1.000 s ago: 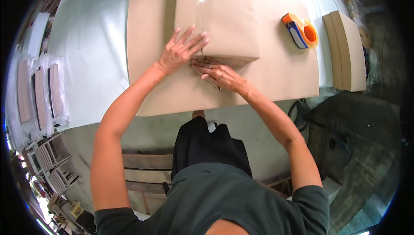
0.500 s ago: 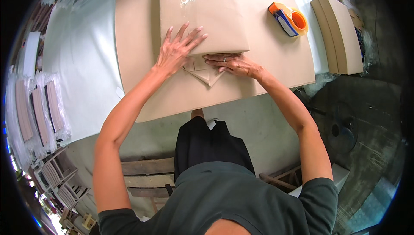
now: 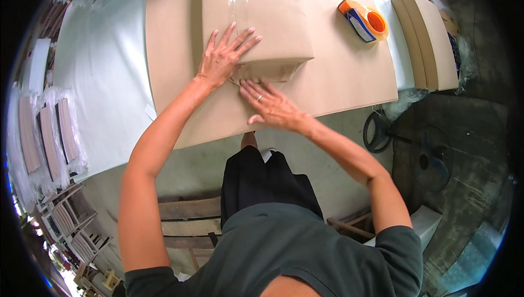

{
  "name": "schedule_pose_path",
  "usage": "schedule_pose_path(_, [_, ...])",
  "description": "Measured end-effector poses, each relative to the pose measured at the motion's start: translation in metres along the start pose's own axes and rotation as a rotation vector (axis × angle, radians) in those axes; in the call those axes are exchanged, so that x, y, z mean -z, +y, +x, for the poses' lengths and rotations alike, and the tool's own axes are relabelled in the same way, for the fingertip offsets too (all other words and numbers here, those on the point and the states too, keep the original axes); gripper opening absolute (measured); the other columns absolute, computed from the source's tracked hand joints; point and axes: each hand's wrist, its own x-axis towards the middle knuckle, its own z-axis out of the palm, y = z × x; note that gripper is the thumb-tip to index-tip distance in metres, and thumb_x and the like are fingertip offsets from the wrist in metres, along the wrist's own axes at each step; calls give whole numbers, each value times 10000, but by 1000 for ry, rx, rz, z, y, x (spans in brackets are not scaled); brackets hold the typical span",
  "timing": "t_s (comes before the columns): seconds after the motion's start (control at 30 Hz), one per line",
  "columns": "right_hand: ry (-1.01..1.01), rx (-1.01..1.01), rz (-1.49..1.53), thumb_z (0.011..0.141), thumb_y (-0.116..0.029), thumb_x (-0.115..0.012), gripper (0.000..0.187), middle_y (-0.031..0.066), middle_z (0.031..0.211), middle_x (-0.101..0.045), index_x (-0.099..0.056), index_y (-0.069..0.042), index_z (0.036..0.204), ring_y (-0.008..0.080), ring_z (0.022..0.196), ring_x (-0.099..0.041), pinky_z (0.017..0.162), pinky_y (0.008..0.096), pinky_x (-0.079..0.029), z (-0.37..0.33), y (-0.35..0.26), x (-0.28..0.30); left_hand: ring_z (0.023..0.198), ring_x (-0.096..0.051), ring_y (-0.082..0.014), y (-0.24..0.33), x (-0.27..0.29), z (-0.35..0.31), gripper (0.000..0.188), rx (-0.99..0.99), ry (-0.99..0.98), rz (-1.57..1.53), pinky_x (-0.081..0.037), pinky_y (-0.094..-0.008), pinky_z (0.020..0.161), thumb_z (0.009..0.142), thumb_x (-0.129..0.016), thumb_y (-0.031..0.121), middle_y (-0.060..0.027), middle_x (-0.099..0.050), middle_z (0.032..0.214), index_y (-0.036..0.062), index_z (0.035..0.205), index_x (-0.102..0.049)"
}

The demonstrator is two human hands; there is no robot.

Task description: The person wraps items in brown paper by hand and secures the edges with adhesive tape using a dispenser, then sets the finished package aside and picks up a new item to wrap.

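Note:
A package wrapped in brown paper [image 3: 278, 30] lies in front of me, a strip of clear tape along its top seam. My left hand [image 3: 222, 57] rests on its near left part with the fingers spread. At the package's near end, my right hand [image 3: 273, 103] lies against the folded paper flap [image 3: 267, 72], palm down, fingers stretched out and slightly blurred. The flap's lower edge is partly hidden under those fingers. Beneath the package spreads a large flat brown sheet [image 3: 349, 90].
An orange tape dispenser [image 3: 376, 22] with a blue side lies right of the package. Farther right stand wrapped brown packages [image 3: 431, 40]. Plastic-wrapped stacks [image 3: 49, 139] sit at the table's left. A wooden bench [image 3: 191, 218] and a black fan [image 3: 428, 158] are below.
My right hand has moved left and nearer to me from under the package's near edge. The pointed flap now lies folded up against the end. My left hand has barely moved.

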Motion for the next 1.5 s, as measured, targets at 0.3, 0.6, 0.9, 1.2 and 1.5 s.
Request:
schedule_pose_path(0.3, [-195,-106,497,965,-423,-421,521,33,1456,-427,-470,-112,1380,241,1341,-387,1121,364,-332,-20,103,17,1377,-335,-252,3,1,2,997,3,-9,-14,-358,-536,1096,638,-819,214,140,-289,1520,415,1457,-287])
schedule_pose_path(0.6, [-110,106,218,894,-405,-541,613,28,1453,-422,-405,-124,1422,225,1325,-404,1099,383,-378,-23,105,24,1376,-336,-230,2,-1,1,1026,36,-5,-16,-358,-539,1096,610,-839,290,155,-289,1515,426,1457,-276])
schedule_pose_path(0.9, [66,554,-359,789,-179,-586,403,95,1185,-564,-516,-69,1171,192,1108,-531,978,381,-400,-10,90,29,1381,-329,-223,3,-2,1,1037,25,39,0,-349,-536,1101,602,-837,286,151,-287,1517,416,1462,-273])
schedule_pose_path(1.2, [273,273,-304,737,-153,-638,172,91,1336,-491,-588,-71,879,204,1200,-497,1014,548,-371,13,44,14,1388,-319,-225,3,-6,2,1042,9,74,-10,-340,-524,1110,597,-835,274,140,-276,1526,422,1460,-271])
schedule_pose_path(1.5, [171,18,-153,769,-35,-571,216,248,1372,-446,-626,100,930,338,1230,-505,1024,540,-406,37,47,24,1439,-197,-272,-50,-7,-4,791,-152,-87,-289,-223,-547,1141,782,-674,492,79,-256,1550,335,1470,-316])
